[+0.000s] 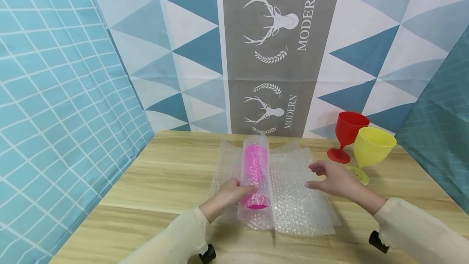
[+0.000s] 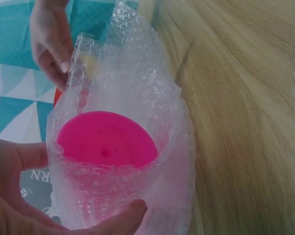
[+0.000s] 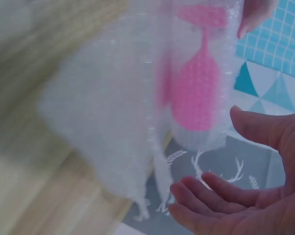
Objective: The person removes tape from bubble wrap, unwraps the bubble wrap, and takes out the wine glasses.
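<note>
A pink plastic goblet point(image 1: 253, 164) lies on its side, rolled inside bubble wrap point(image 1: 300, 199), its foot toward me. My left hand point(image 1: 233, 194) grips the wrapped goblet near its stem, the thumb over the top. In the left wrist view, the round pink base point(image 2: 105, 139) shows at the open end of the roll. To the right, over the edge of the loose sheet, my right hand point(image 1: 335, 178) is held with fingers slightly bent and nothing between them. The right wrist view shows that hand point(image 3: 250, 191) apart from the wrap.
A red goblet point(image 1: 349, 129) and a yellow goblet point(image 1: 373, 146) stand upright at the back right, beyond my right hand. Under everything is a wood-grain table point(image 1: 154, 174). Patterned cloth point(image 1: 271, 52) hangs behind it, with a blue grid cloth point(image 1: 55, 93) on the left.
</note>
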Action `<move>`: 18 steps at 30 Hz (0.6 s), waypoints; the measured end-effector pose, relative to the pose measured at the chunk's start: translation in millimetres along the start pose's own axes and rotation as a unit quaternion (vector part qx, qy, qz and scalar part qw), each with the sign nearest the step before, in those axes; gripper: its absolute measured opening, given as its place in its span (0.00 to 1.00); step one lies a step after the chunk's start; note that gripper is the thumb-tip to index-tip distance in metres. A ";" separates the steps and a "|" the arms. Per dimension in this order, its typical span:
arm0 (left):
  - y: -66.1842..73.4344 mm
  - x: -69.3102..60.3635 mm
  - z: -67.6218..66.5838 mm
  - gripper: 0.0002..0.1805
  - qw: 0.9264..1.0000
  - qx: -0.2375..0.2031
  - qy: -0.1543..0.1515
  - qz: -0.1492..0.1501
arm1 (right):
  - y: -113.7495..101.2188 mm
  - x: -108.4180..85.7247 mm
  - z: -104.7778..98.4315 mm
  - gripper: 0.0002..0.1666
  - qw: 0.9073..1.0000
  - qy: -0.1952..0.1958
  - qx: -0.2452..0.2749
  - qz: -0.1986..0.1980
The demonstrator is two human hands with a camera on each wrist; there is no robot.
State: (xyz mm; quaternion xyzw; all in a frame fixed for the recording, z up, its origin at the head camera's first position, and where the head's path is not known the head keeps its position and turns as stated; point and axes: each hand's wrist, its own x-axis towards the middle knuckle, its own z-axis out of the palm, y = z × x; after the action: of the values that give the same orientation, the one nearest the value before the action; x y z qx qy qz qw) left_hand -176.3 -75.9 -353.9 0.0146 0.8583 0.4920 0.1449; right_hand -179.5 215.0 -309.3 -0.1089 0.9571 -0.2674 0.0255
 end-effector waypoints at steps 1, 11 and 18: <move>0.2 0.0 0.5 0.29 1.000 0.002 0.000 -0.001 | -4.2 2.3 -0.6 0.39 1.000 -0.005 0.000 -0.003; 1.0 0.2 2.8 0.36 1.000 0.002 0.000 -0.008 | -49.9 44.0 -2.0 0.26 0.999 -0.015 -0.012 -0.038; 2.6 0.5 5.7 0.41 1.000 0.002 0.002 -0.011 | -75.8 74.7 -2.1 0.20 0.999 -0.002 -0.027 -0.042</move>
State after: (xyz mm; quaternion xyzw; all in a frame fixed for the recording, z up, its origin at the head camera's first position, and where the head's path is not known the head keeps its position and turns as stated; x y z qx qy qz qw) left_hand -175.6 -69.7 -354.4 0.0043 0.8594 0.4891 0.1490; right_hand -237.8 136.4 -267.5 -0.1502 0.9584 -0.2422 0.0137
